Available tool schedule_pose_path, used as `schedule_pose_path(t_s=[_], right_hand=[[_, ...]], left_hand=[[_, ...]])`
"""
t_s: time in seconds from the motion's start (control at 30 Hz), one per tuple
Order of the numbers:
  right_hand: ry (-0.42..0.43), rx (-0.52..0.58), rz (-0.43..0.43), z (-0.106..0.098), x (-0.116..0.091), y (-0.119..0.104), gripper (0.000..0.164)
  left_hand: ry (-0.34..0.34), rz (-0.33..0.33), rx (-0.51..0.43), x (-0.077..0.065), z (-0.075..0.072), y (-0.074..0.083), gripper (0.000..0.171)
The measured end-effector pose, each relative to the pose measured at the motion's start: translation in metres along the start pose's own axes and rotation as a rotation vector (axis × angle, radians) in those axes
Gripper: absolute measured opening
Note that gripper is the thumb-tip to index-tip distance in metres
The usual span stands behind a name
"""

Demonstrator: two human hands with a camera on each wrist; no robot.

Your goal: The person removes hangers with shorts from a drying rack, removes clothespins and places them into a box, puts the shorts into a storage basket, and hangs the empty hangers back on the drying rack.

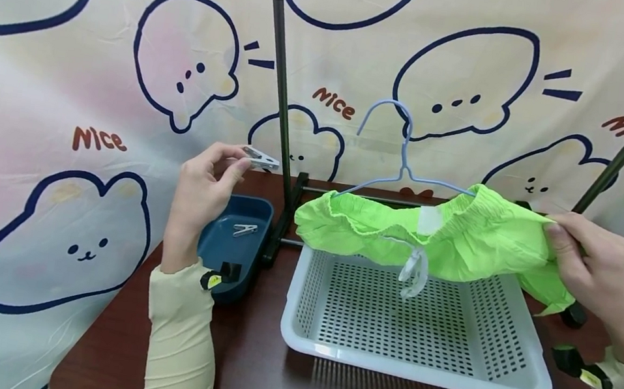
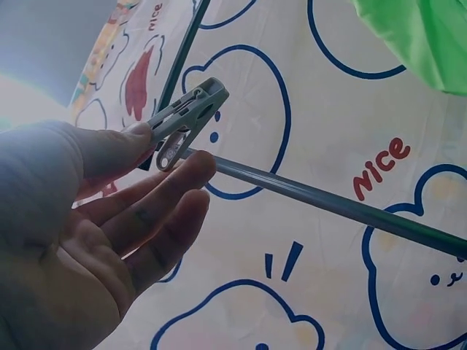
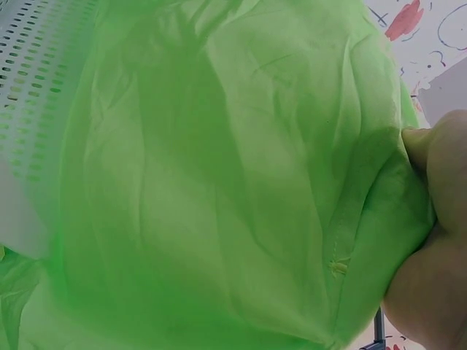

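My left hand [image 1: 203,190], raised over the blue tray, pinches a pale clothespin [image 1: 261,159] between thumb and fingers; in the left wrist view the clothespin [image 2: 193,120] points away from the hand. At the right, my right hand [image 1: 603,272] grips the edge of bright green shorts [image 1: 507,243] with an elastic waistband and a white drawstring [image 1: 415,274]. A blue hanger [image 1: 405,151] goes down into the waistband, its hook standing up apart from the rail. Green fabric [image 3: 219,182] fills most of the right wrist view.
A white perforated basket [image 1: 412,375] stands below the shorts on the dark brown table [image 1: 247,370]. To its left is a blue tray [image 1: 265,211] with another clothespin [image 1: 245,230] in it. A dark metal rack [image 1: 282,79] rises behind, before a cartoon-printed cloth [image 1: 175,157].
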State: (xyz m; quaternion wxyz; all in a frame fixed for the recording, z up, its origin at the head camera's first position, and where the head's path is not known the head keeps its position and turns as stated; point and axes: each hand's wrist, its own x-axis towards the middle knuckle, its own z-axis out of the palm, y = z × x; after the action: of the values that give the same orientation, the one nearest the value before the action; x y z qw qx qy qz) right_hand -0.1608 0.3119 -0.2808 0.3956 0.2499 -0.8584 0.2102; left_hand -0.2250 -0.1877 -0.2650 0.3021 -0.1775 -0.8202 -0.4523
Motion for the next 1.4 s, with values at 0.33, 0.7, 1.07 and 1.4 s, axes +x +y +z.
schedule_pose_path(t_s=[0.33, 0.7, 1.07, 1.4], right_hand=[[-0.002, 0.008, 0.013, 0.002, 0.001, -0.001, 0.016], [-0.008, -0.006, 0.018, 0.001, -0.001, -0.001, 0.017], [-0.003, -0.011, 0.018, -0.002, 0.0, -0.001, 0.016], [-0.003, -0.015, 0.013, -0.002, 0.001, -0.002, 0.015]], left_hand=[[-0.037, 0.019, -0.083, 0.007, -0.006, -0.005, 0.02], [-0.104, -0.049, 0.02, 0.008, -0.009, -0.017, 0.021], [-0.231, -0.129, 0.155, 0.017, -0.01, -0.027, 0.019], [-0.296, -0.166, 0.155, 0.025, -0.01, -0.033, 0.017]])
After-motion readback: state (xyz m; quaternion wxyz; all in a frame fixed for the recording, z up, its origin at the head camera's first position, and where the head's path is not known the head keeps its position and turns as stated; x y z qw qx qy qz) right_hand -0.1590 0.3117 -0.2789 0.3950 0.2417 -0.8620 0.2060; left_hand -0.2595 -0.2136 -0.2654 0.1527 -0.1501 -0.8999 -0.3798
